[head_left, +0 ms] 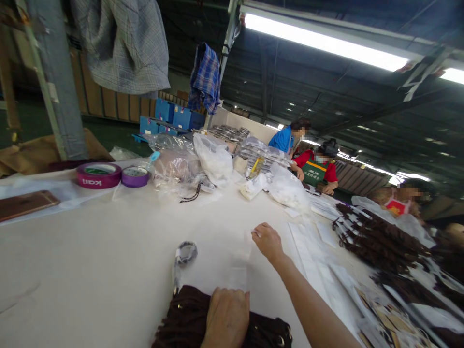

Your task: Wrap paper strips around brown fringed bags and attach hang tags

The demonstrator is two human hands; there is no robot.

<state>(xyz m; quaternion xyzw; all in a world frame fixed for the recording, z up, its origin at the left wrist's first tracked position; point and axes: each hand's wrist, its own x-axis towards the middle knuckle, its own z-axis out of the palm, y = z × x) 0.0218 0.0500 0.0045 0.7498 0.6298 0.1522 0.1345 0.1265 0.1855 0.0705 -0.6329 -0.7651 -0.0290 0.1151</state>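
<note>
My left hand (226, 316) lies closed on a dark brown fringed bag (188, 321) at the table's near edge, fingers curled over its top. A metal ring on a strap (184, 253) stretches away from the bag. My right hand (267, 240) reaches out over the white table (90, 270), fingers pinched on the corner of a clear plastic sleeve (241, 261) that lies flat between both hands.
Two purple tape rolls (98, 175) (135, 177) and a phone (25, 204) lie at the left. Plastic bags (213, 159) pile up mid-table. Stacks of brown fringed items (384, 241) and paper tags (319, 256) fill the right. Three people work at the far right side.
</note>
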